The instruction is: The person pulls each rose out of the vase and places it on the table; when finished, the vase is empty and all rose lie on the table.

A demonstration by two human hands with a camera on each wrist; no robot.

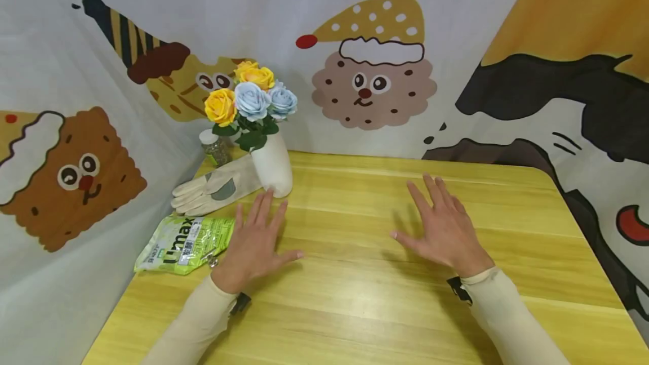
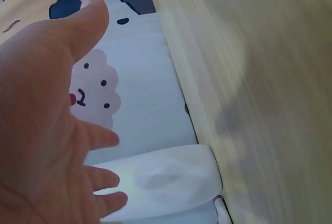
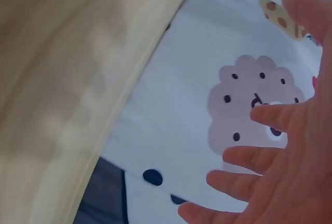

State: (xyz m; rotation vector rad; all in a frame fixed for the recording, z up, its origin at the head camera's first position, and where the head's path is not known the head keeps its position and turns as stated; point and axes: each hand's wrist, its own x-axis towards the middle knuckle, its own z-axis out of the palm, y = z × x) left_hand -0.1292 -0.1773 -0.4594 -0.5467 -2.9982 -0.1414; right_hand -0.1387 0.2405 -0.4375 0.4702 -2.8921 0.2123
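Observation:
Both hands hover over the wooden table with fingers spread and nothing in them. In the head view my left hand (image 1: 253,246) is nearest to the white vase (image 1: 274,165) and the green-and-white bag (image 1: 185,244) marked "Umax". The vase holds yellow roses (image 1: 221,107) and blue roses (image 1: 252,101). My right hand (image 1: 443,230) is over the right half of the table, its shadow falling beside it. In the left wrist view, the vase (image 2: 161,182) appears past the left fingers. The right wrist view shows the right hand (image 3: 290,156) with extended fingers.
Behind the bag lies a pale work glove (image 1: 218,187) with a grey patch, partly behind the vase. A small jar (image 1: 215,151) with a white lid stands at the back left corner. A cartoon-print cloth (image 1: 375,134) hangs behind the wooden table (image 1: 350,308).

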